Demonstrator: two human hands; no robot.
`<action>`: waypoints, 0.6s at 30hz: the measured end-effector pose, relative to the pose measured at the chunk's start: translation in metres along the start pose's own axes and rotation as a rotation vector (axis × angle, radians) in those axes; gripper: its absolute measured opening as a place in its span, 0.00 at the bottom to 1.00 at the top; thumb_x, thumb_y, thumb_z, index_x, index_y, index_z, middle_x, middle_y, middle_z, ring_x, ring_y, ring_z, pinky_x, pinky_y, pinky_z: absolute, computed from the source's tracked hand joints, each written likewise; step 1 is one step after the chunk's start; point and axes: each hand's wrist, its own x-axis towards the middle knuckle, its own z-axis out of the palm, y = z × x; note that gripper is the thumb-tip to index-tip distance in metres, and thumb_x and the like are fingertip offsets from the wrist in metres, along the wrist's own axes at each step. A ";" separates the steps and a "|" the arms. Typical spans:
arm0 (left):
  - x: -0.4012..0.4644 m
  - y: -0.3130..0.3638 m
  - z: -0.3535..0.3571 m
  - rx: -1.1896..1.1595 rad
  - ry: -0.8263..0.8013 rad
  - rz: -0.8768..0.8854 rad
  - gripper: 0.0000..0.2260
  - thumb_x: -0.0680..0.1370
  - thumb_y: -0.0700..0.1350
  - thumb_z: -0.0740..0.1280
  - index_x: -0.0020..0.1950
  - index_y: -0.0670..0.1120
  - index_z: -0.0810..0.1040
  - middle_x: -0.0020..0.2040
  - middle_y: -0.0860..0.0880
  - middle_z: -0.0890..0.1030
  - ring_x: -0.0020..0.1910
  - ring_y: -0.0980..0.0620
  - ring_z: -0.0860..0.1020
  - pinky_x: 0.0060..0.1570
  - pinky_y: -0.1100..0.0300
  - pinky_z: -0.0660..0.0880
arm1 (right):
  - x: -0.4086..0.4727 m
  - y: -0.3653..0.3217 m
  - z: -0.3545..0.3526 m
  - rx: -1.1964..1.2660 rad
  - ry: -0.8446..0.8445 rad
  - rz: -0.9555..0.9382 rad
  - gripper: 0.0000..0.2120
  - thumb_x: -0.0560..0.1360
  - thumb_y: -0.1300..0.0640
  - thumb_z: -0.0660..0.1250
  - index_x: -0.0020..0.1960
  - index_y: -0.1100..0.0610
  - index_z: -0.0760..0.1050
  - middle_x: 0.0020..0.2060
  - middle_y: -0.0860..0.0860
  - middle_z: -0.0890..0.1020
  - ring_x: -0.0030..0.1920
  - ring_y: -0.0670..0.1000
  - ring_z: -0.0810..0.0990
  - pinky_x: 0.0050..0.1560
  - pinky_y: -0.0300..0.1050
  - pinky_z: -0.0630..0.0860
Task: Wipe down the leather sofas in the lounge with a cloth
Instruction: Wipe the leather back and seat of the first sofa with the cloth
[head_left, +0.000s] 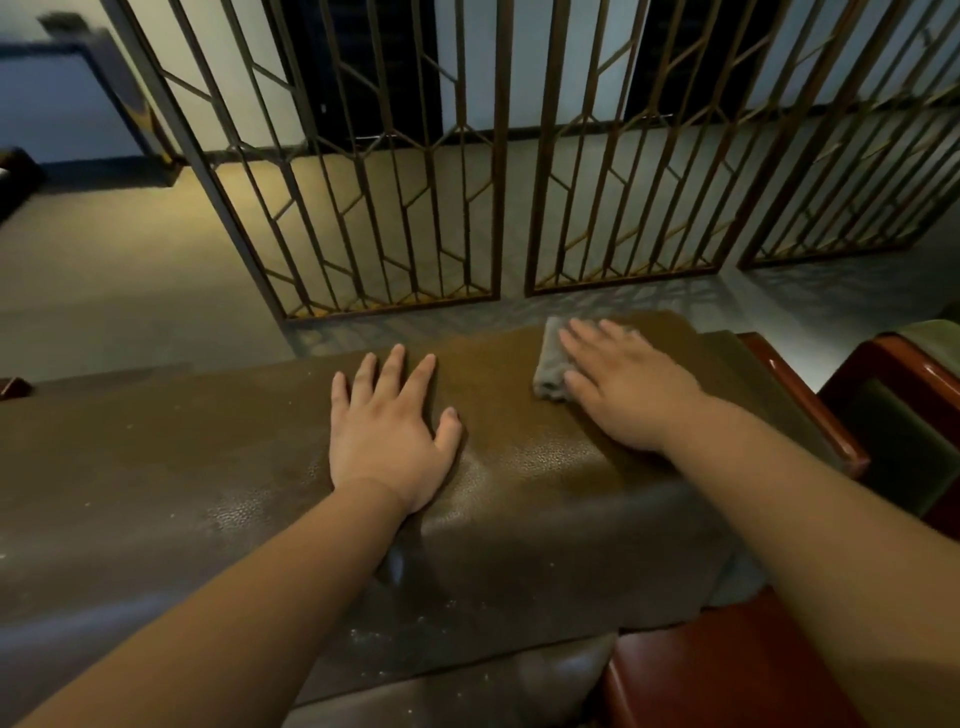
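While the left hand (387, 431) braces flat and spread on the sofa (208, 467) top, the right hand (623, 384) presses the grey cloth (551, 358) flat-fingered near the end; mid-wipe, likely sweeping leftward next.

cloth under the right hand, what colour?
Grey: the small folded grey cloth lies on the brown leather sofa back, seen in the head view.

Grey cloth (551, 364), crumpled, flat on top of brown pebbled-leather sofa (208, 467) backrest, near right end.
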 end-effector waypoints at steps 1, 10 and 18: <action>0.000 0.000 0.001 -0.002 0.005 0.000 0.34 0.80 0.71 0.46 0.84 0.61 0.58 0.86 0.51 0.59 0.85 0.45 0.54 0.83 0.38 0.48 | 0.015 0.001 -0.004 0.002 -0.011 0.064 0.31 0.86 0.38 0.45 0.85 0.45 0.44 0.85 0.47 0.48 0.84 0.53 0.47 0.81 0.53 0.44; -0.002 0.000 0.001 -0.006 -0.004 -0.011 0.37 0.81 0.69 0.45 0.87 0.52 0.54 0.86 0.50 0.57 0.85 0.46 0.52 0.83 0.40 0.47 | 0.065 -0.094 0.010 0.097 0.007 -0.258 0.29 0.84 0.40 0.46 0.84 0.45 0.52 0.84 0.47 0.58 0.82 0.51 0.55 0.80 0.50 0.50; -0.002 0.004 -0.005 -0.015 -0.063 -0.019 0.38 0.79 0.69 0.46 0.86 0.53 0.55 0.87 0.51 0.55 0.85 0.46 0.50 0.83 0.40 0.43 | 0.019 -0.062 0.023 0.096 0.055 0.051 0.30 0.84 0.36 0.38 0.84 0.43 0.44 0.85 0.44 0.49 0.84 0.52 0.45 0.76 0.50 0.38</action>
